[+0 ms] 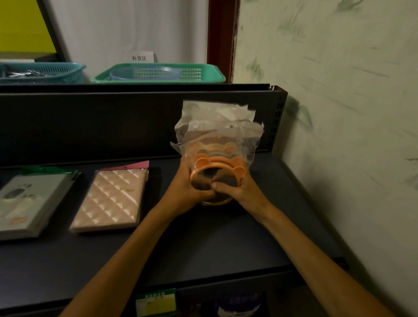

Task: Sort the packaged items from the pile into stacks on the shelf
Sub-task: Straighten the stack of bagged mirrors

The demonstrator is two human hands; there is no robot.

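We hold a stack of bagged bear-eared mirrors [217, 165] between both hands at the right end of the dark shelf [209, 247], its lower edge at or just above the shelf surface; we cannot tell whether it touches. Our left hand [187, 187] clasps the stack's left side, fingers wrapped round the orange rim, and our right hand [239, 188] clasps its right side, with the thumb laid across the front of the nearest round face. The two hands press toward each other on the stack and almost meet at its lower front. The clear plastic bags rise loose and crumpled above the hands, in front of the shelf's dark back panel [101, 126]. Behind the orange piece we see more rims, one orange and one grey-blue.

Left of the stack, apart from it, a pink quilted packet [109, 200] lies flat on the shelf, with a pink header card at its far edge. Farther left lies a stack of grey-green packets [25, 205] with green headers; the print on them is too blurred for us to read.

Above the stack, beyond the back panel, stand a green basket [212, 74] holding a blue basket [145, 72], and, to the left, a teal basket [31, 73]. A white sign [139, 57] behind the green basket reads "补货区". On the shelf's front edge, below the stack and to the left, a green and yellow price tag [155, 302] carries print we cannot make out.
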